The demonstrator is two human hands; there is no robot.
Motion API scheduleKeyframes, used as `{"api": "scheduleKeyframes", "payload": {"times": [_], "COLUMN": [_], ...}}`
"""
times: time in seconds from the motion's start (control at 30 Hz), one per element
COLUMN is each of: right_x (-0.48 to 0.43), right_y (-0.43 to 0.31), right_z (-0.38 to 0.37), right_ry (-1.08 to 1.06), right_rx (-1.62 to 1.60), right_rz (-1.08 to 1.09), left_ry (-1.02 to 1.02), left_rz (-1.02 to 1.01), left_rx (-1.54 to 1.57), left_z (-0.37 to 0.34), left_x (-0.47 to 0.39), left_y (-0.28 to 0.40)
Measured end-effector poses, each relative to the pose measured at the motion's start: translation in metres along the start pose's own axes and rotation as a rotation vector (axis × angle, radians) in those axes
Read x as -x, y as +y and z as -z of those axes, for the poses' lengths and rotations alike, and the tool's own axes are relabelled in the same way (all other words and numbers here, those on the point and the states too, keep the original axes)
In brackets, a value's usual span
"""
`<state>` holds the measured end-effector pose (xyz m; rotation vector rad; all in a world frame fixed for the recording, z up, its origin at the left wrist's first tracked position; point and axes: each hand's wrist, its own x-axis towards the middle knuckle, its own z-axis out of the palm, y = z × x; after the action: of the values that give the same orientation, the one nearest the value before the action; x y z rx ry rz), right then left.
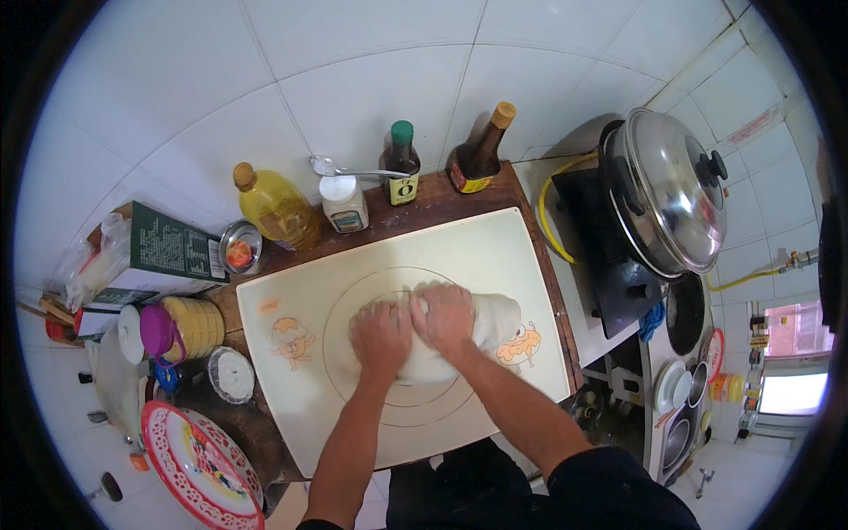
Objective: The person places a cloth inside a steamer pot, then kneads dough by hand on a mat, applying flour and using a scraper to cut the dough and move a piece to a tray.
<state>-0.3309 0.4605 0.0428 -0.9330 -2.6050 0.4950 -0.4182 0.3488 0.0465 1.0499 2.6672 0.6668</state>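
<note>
A large lump of white dough (497, 318) lies on a pale printed kneading mat (291, 424) over a wooden table. My left hand (382, 334) presses on the left part of the dough, its fingers curled over the top. Just beside it my right hand (445, 315) bears on the dough's middle, fingers bent. The two hands nearly touch, and both look slightly blurred. The dough bulges out to the right of my right hand and below the hands. Part of it is hidden under the palms.
Behind the mat stand an oil bottle (281, 209), a white-lidded jar (344, 204) with a spoon on top, and two dark sauce bottles (402, 165). A bowl of white powder (231, 375) and an enamel basin (199, 464) are left. A lidded steel pot (669, 192) sits on the stove at right.
</note>
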Motion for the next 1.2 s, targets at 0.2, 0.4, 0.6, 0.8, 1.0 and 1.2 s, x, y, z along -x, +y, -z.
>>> {"api": "scheduleKeyframes", "payload": {"times": [0.2, 0.4, 0.6, 0.8, 1.0, 1.2], "right_x": [-0.057, 0.016, 0.155, 0.158, 0.059, -0.046], "right_y": [0.012, -0.002, -0.047, -0.027, -0.008, 0.004], "right_z": [-0.014, 0.062, 0.075, 0.038, 0.007, 0.0], "right_ry": [-0.112, -0.291, 0.137, 0.145, 0.1, -0.195], "right_rx": [0.065, -0.125, -0.023, 0.006, 0.015, -0.036], "right_rz": [-0.02, 0.062, 0.076, 0.063, 0.058, -0.058], "left_ry": [-0.065, 0.072, 0.175, 0.087, 0.116, -0.152], "left_rz": [0.144, -0.276, -0.266, -0.247, -0.17, 0.211], "left_rx": [0.093, 0.298, 0.064, 0.007, -0.004, 0.017], "left_z": [0.0, 0.035, 0.041, 0.008, 0.017, 0.025], "left_x": [-0.046, 0.061, 0.186, 0.181, 0.071, 0.012], "left_y": [0.0, -0.016, -0.019, -0.049, -0.043, -0.024]}}
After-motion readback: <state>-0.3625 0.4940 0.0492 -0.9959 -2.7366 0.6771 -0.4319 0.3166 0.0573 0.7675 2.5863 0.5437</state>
